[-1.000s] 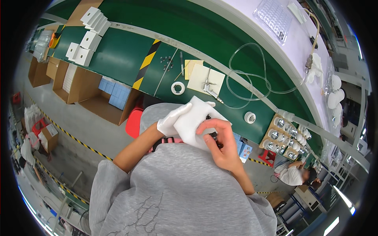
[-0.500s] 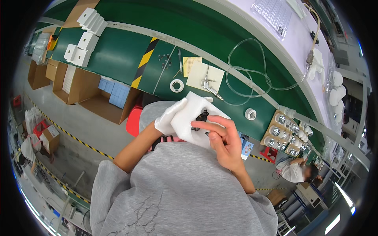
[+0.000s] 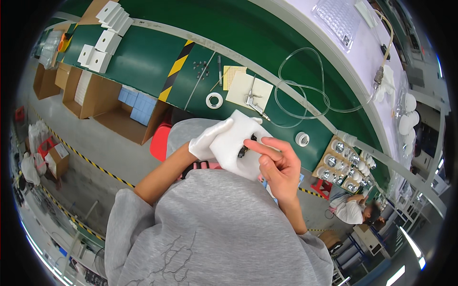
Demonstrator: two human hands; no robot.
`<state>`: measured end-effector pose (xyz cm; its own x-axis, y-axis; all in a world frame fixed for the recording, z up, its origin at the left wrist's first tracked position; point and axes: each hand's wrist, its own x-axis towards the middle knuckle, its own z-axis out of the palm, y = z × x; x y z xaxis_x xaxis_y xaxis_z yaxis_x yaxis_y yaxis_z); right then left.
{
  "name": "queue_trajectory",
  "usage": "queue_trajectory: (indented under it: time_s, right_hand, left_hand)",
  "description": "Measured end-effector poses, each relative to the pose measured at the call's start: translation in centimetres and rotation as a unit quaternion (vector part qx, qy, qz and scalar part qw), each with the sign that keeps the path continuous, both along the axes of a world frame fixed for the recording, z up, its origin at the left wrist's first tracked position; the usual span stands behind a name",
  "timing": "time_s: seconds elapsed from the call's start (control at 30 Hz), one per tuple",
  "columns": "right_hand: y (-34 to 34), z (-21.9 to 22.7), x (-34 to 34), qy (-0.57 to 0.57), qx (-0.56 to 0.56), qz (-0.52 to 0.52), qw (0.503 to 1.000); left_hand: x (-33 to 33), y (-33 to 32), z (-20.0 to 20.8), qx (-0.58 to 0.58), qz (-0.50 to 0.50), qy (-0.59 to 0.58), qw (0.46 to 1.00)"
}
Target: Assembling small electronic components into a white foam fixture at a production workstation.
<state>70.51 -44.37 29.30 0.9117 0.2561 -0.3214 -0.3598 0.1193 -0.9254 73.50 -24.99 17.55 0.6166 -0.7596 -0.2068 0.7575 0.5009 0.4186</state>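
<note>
My left hand [image 3: 208,140] wears a white glove and grips a soft white sheet [image 3: 228,151], foam or cloth, in front of my chest. Small black parts [image 3: 243,152] lie in a hollow of the sheet; their exact kind is too small to tell. My bare right hand [image 3: 281,174] is over the sheet's right side, its index finger stretched across the black parts and hiding some of them. The other fingers are partly bent, with nothing visible held. Beyond the sheet, an air blow gun [image 3: 253,101] lies on a cream paper sheet [image 3: 237,93].
On the green bench [image 3: 143,52] are a white ring [image 3: 214,100], a pen [image 3: 220,66], and another white ring [image 3: 302,139]. A clear hose [image 3: 312,115] loops across it. At right stands a cardboard tray [image 3: 329,167] of silvery domed parts; white boxes [image 3: 108,42] are stacked left.
My right hand has shifted slightly right, and its index finger has moved over the black parts. The white sheet has tilted a little in my left hand, showing less of the parts.
</note>
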Motion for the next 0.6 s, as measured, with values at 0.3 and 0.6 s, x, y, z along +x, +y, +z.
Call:
queue_trajectory:
  time_s: [0.3, 0.6]
  right_hand:
    - [-0.1, 0.4, 0.1, 0.053, 0.123, -0.038, 0.99]
    - [-1.4, -0.2, -1.3, 0.024, 0.032, 0.005, 0.999]
  left_hand:
    - [-0.8, -0.1, -0.7, -0.019, -0.009, 0.115, 0.993]
    - [0.8, 1.1, 3.7, 0.061, -0.122, 0.065, 0.989]
